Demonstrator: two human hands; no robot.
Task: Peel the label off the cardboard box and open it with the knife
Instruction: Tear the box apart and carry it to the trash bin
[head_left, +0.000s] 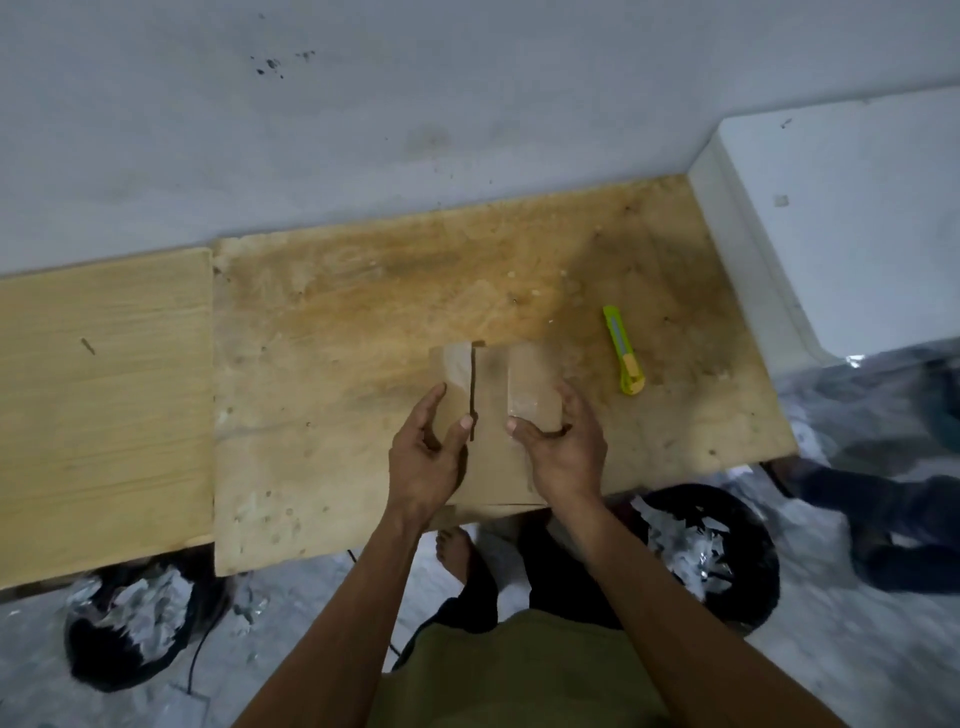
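Both forearms reached forward from the bottom of the view to a cardboard box (488, 410) that sat at the near edge of the bench (337, 338), slightly right of its middle. The left hand (423, 457) held the box's left side, its fingers curled at that edge and its thumb lying on top beside a dark slit that ran front to back along the upper face. The right hand (563, 452) gripped the right side, its fingers wrapped round the box's right edge and its thumb pressed onto the top near a strip of clear glossy tape (532, 405). The flaps on top lay flat, parted only by that narrow slit. Whether a label remained on the box could not be told.

To the right of the box and apart from it, a yellow-green knife (623, 351) lay on the bench, its length running roughly front to back, with neither hand touching it. A paler plank (104, 389) adjoined the bench's left end, and a white block (831, 234) stood at the far right corner. Below the near edge, a bare foot (457, 553) rested on the floor, with two dark bins (727, 561) holding crumpled shiny scraps on either side.
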